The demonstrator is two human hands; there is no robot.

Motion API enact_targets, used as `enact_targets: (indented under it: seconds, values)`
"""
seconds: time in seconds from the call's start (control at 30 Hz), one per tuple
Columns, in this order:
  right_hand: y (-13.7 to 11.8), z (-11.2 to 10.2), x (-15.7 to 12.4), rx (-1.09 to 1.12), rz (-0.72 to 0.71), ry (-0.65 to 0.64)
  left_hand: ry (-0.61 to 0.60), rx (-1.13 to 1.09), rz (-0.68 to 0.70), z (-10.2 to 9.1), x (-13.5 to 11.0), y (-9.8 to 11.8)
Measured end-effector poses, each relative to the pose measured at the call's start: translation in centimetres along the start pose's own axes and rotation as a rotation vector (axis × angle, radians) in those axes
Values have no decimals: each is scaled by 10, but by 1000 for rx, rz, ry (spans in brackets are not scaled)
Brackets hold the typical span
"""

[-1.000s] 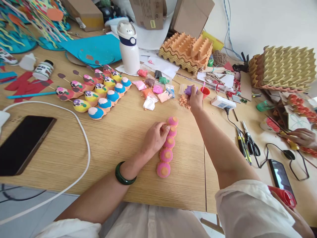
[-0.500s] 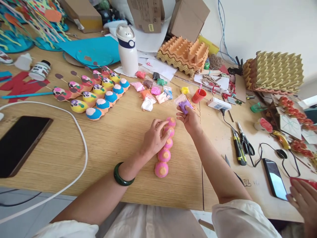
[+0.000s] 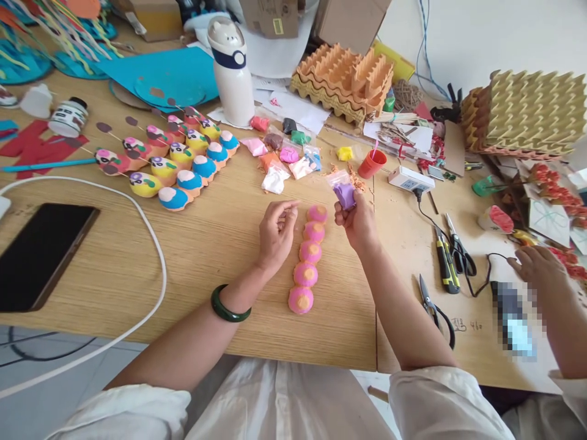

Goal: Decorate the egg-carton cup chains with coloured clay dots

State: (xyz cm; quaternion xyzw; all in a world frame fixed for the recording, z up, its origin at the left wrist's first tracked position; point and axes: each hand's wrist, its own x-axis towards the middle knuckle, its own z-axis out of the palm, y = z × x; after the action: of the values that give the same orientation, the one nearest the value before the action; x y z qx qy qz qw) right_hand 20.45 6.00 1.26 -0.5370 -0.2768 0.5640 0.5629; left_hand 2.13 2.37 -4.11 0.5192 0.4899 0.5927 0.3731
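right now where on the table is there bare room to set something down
Bare tabletop lies between the white cable and the left hand, and in a narrower patch between the pink row and the right forearm. Beyond these, small packets and painted egg-carton pieces crowd the tabletop; at right, scissors and a co-worker's hand do.

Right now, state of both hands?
Left hand: loosely curled, nothing visibly held; can't tell whether fingertips meet.
Right hand: closed, holding the purple packet.
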Motion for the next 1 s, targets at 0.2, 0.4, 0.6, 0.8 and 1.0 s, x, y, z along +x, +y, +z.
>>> enact_targets:
  seconds: [0.2,0.4,0.6,0.8,1.0]
  values:
    - [-15,4,17,-64,40,46,-69,25,-52,6,-4,-1]
    - [-18,13,43,-99,-35,95,-144,89,-25,5,-8,5]
    - [-5,24,49,-77,-63,48,-155,101,-24,4,-8,8]
    - [7,24,13,-188,-212,35,-99,-23,-75,4,-7,13]
    - [30,29,-47,-453,-444,-128,-116,-317,-200,4,-1,20]
